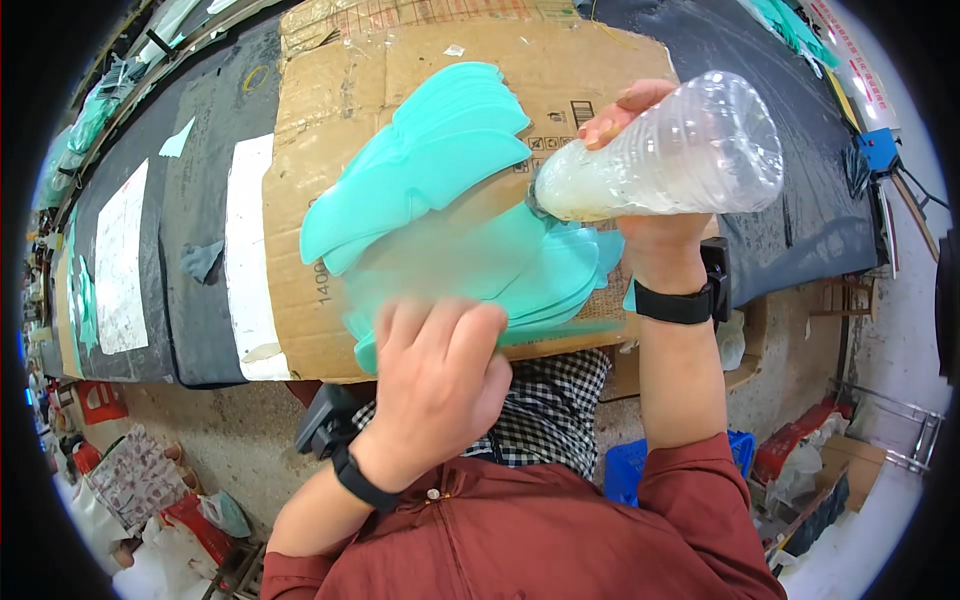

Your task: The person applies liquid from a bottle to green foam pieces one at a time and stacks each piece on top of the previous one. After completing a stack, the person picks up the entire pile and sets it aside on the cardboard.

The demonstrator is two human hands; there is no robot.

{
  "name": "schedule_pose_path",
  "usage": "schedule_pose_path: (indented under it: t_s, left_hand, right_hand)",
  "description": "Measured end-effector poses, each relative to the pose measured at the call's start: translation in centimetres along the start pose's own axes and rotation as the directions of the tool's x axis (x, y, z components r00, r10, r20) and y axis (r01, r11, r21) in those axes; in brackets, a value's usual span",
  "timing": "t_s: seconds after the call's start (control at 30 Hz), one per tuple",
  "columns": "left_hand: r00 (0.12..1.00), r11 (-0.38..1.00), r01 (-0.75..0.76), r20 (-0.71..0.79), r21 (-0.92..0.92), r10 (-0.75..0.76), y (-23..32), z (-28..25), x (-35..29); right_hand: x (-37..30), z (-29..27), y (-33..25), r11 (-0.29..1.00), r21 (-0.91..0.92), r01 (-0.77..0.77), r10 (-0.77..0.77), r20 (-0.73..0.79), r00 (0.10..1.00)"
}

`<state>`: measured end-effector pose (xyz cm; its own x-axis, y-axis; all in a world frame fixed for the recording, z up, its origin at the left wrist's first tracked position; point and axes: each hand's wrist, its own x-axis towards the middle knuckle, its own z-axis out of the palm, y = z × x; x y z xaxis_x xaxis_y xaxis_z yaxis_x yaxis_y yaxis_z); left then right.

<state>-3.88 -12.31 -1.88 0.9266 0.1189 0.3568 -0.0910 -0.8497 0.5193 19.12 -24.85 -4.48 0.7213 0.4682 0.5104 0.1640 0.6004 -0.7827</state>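
Observation:
My right hand (632, 108) is wrapped round a clear ribbed plastic bottle (680, 150), tilted with its base up to the right. The bottle's dark-covered neck (538, 197) points down-left and meets the teal pieces. A fanned stack of teal curved sheet pieces (430, 190) lies at the upper left, with more teal pieces (560, 280) below the neck. My left hand (440, 370) is closed, fingers curled, at the near edge of the pieces. A smeared greyish-teal patch spreads beyond its fingertips, so what it grips is unclear.
Flattened cardboard (330, 110) lies under the pieces on a dark-covered table (205, 130). White sheets (122, 260) and a teal scrap (178, 138) lie left. A blue crate (627, 468) stands below the table, and a blue object (878, 150) is at the right edge.

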Motion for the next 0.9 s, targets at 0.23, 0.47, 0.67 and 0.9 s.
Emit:
schedule_pose_path:
  t_s: [0.23, 0.47, 0.67, 0.9]
  left_hand:
    - [0.982, 0.997, -0.069, -0.177, -0.033, 0.062, -0.1, -3.4, 0.4]
    - [0.969, 0.925, 0.232, 0.157, -0.302, -0.192, -5.0, -1.3, 2.1]
    - [0.97, 0.955, 0.231, 0.117, -0.187, -0.211, -4.8, -0.8, 1.8]
    - [0.97, 0.971, 0.235, -0.048, -0.04, -0.237, -5.9, -4.7, -2.1]
  right_hand:
    - [-0.1, -0.5, -1.1, 0.957, 0.279, -0.082, 0.132, -0.166, 0.977]
    - [-1.5, -2.0, -3.6, 0.979, 0.178, 0.103, -0.024, -0.397, 0.917]
    - [-2.1, 0.5, -5.1, 0.986, 0.135, 0.097, -0.089, -0.064, 0.994]
    - [-2.2, 4.3, -2.7, 0.976, 0.123, -0.178, 0.18, -0.008, 0.984]
